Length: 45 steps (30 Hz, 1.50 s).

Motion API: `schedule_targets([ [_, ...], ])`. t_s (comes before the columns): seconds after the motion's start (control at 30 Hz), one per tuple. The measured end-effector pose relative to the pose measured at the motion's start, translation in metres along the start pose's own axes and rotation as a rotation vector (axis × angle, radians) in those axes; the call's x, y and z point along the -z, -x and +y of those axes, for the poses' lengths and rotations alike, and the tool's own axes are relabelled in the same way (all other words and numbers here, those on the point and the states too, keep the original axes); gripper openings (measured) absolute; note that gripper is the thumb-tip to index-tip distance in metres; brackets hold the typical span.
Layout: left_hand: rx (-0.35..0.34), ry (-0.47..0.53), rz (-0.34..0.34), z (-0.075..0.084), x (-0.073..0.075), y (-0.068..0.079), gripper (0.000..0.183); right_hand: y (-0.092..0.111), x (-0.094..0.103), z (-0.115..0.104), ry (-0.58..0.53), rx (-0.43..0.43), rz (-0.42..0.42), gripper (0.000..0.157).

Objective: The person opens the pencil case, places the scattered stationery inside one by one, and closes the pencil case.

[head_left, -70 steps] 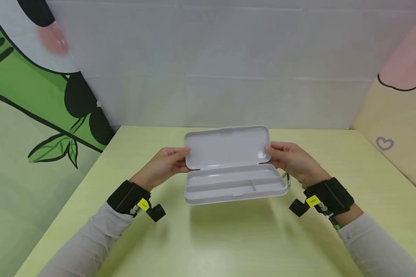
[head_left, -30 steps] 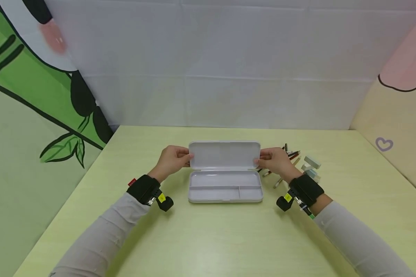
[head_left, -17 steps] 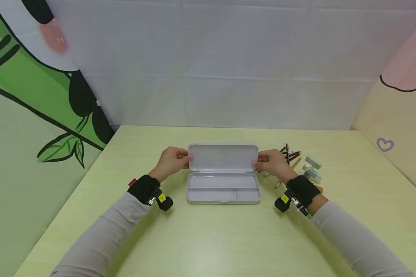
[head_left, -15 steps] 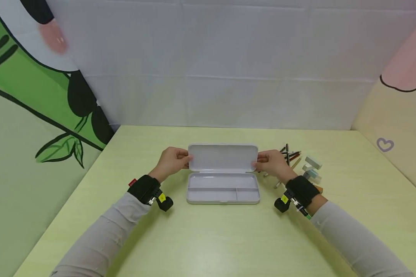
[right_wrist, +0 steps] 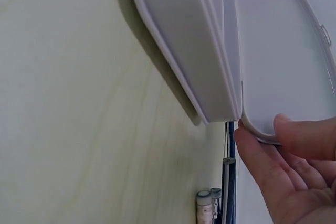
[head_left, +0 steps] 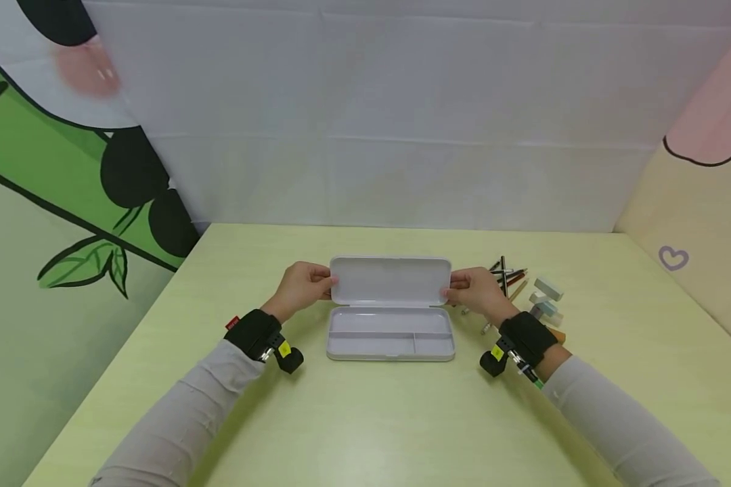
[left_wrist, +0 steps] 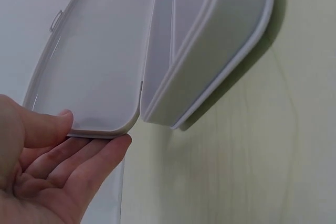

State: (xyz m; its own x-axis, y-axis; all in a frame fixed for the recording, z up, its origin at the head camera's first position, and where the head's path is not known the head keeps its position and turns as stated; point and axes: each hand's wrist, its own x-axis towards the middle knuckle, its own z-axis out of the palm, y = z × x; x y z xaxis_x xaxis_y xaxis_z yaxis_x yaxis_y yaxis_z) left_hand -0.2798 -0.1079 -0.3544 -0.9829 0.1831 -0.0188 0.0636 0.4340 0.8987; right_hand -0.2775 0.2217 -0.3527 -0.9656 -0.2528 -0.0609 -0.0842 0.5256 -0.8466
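A white plastic pencil case [head_left: 371, 347] sits on the table with its lid [head_left: 390, 281] raised and its divided tray facing me. No items show in the tray's compartments. My left hand [head_left: 300, 287] pinches the lid's left end, thumb on the inner face and fingers behind, as the left wrist view also shows. At the opposite end my right hand [head_left: 480, 292] holds the lid the same way. In the right wrist view the thumb [right_wrist: 302, 137] presses the lid's inside corner. A small latch loop [left_wrist: 55, 21] sticks out from the lid's outer edge.
Several pencils and pens [head_left: 504, 274] lie beyond my right hand, partly hidden by it. Near them are several pale eraser-like blocks [head_left: 549, 289] and an orange piece [head_left: 558, 335] behind the right wrist. A white cloth [head_left: 371, 182] hangs at the table's far edge.
The open pencil case was held tilted above the table and has come down onto it, both hands keeping their grip on the lid. Over the last half second little has moved.
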Motion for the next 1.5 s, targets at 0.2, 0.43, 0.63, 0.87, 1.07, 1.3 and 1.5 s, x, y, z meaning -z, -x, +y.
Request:
schedule_targets([
  [0.2,-0.004,-0.013,0.009,0.000,0.000,-0.003,0.029,-0.003,0.000,0.001,0.003,-0.029,0.006,0.043],
  [0.43,-0.018,-0.013,-0.002,0.004,-0.007,-0.004,0.030,0.001,0.004,0.005,0.000,-0.051,0.023,0.050],
  [0.63,-0.033,0.014,-0.023,0.004,-0.009,-0.006,0.032,0.008,0.010,0.006,0.068,-0.026,0.077,0.049],
  [0.87,-0.050,0.013,-0.005,-0.003,0.004,0.007,0.033,0.024,0.021,-0.011,0.179,0.108,0.142,0.042],
  [1.07,-0.082,0.022,-0.002,-0.001,0.012,0.013,0.034,0.050,0.062,-0.038,0.238,0.125,0.166,0.047],
  [1.3,-0.117,0.065,-0.030,-0.006,0.016,0.022,0.035,0.090,0.092,-0.047,0.510,0.029,0.237,0.042],
  [1.5,-0.122,0.066,-0.040,-0.013,0.023,0.032,0.035,0.108,0.079,-0.035,0.616,-0.020,0.269,0.035],
])
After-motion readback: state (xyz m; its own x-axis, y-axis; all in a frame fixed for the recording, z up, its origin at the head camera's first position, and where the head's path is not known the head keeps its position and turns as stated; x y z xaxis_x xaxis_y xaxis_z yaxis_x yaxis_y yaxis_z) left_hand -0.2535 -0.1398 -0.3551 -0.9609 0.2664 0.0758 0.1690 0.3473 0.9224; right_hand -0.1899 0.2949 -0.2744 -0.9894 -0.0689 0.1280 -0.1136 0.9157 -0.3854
